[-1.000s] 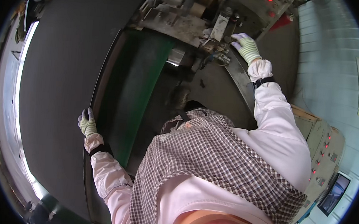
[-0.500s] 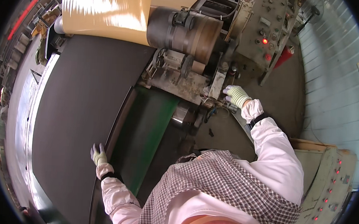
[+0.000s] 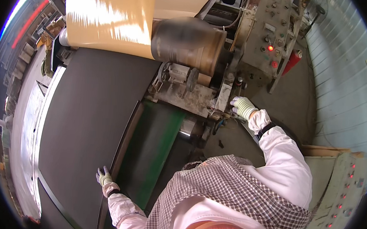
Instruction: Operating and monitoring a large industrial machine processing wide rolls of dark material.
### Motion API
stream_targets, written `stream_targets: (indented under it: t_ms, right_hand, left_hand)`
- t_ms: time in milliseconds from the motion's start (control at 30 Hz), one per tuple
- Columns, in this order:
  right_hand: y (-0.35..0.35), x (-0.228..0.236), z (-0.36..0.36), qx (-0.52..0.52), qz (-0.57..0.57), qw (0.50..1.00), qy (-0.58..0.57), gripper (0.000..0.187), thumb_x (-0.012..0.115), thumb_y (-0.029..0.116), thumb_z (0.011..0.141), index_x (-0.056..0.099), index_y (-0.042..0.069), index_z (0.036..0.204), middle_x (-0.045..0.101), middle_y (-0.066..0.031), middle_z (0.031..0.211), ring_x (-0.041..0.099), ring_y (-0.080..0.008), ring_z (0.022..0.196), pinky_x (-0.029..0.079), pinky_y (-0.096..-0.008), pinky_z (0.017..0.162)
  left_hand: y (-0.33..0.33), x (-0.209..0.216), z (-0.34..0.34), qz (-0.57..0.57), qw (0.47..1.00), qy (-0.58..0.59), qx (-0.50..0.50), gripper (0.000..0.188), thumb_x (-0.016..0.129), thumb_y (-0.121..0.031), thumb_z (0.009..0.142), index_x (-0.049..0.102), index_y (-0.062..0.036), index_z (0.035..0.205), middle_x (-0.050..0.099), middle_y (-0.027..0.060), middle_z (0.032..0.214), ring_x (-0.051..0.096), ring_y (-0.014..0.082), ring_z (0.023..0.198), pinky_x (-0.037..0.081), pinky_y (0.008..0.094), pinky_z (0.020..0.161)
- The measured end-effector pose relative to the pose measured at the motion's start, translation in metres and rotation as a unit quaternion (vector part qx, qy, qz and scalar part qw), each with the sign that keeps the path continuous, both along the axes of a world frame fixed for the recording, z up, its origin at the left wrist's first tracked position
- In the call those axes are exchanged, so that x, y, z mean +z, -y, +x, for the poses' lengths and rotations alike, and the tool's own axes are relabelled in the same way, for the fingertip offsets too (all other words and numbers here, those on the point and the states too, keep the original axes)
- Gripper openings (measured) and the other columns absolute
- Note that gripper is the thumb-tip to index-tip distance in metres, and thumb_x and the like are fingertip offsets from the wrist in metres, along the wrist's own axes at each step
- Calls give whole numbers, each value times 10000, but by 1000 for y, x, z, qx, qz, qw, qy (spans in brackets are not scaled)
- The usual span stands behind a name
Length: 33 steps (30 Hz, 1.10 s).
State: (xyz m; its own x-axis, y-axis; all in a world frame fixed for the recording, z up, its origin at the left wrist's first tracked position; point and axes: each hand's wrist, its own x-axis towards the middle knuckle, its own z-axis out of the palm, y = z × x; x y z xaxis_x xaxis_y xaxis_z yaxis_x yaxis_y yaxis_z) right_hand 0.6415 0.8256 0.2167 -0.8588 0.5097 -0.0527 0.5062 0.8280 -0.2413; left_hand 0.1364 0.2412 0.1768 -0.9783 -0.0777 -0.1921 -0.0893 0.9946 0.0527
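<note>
My left hand (image 3: 104, 177), in a pale striped glove, lies with fingers spread over the right margin of a wide dark sheet (image 3: 91, 109). Beside that margin runs a green belt (image 3: 156, 142). My right hand (image 3: 243, 107), gloved alike, has its fingers bent at the metal bracket (image 3: 223, 96) on the machine's side; what they grip is hidden. Just above it is a black knob (image 3: 239, 81). At the far end, glossy tan sheeting (image 3: 109, 22) passes over the dark sheet, next to a large worn roller (image 3: 204, 53).
A small wheeled fixture (image 3: 179, 74) sits before the roller. Farther right stands a control panel (image 3: 266, 39) with lit red lamps, near a red object (image 3: 293, 61). A cabinet (image 3: 338, 199) with red lights is at lower right, below a ribbed wall (image 3: 341, 82).
The view has shifted slightly. My left hand has slid nearer to me along the sheet's margin; my right stays by the bracket. A wheeled piece on the roller is now a blur.
</note>
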Motion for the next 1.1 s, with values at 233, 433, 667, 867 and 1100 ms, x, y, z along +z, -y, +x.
stream_targets:
  t_ms: [233,433,667,867,1100]
  right_hand:
    - [6,3,-1,-19,-2,1000,-10,320,653,236,719,665,25,959,628,-163,966,578,-354,921,463,-423,835]
    - [8,7,-2,-25,-4,1000,1,328,647,242,723,664,23,967,626,-170,968,580,-357,921,466,-424,831]
    - [11,7,-4,-41,-25,999,7,347,646,245,731,658,24,998,622,-172,987,580,-355,942,466,-421,841]
    - [20,15,-4,-51,-27,998,27,357,650,260,743,645,44,1027,615,-157,1016,572,-351,951,462,-424,840]
    - [66,32,-20,-140,115,961,-209,283,660,234,806,640,48,1018,639,-146,952,594,-329,885,477,-412,787]
  left_hand:
    - [-7,-1,-1,2,1000,-8,-4,672,466,-620,849,396,-209,1376,284,181,1450,260,325,1343,272,408,1094]
    - [-30,0,5,8,999,-23,-46,626,463,-588,866,429,-198,1354,315,194,1431,299,345,1319,282,412,1087]
    - [-75,-10,10,116,969,-77,-204,497,447,-479,915,545,-118,1242,428,214,1341,398,380,1229,341,442,1026]
    - [-135,-1,26,141,945,-91,-282,474,490,-449,899,551,-120,1235,473,205,1305,432,391,1199,349,442,1020]
    - [-98,16,46,182,921,-240,-248,488,589,-405,846,541,-123,1242,475,187,1312,417,352,1231,342,444,1030]
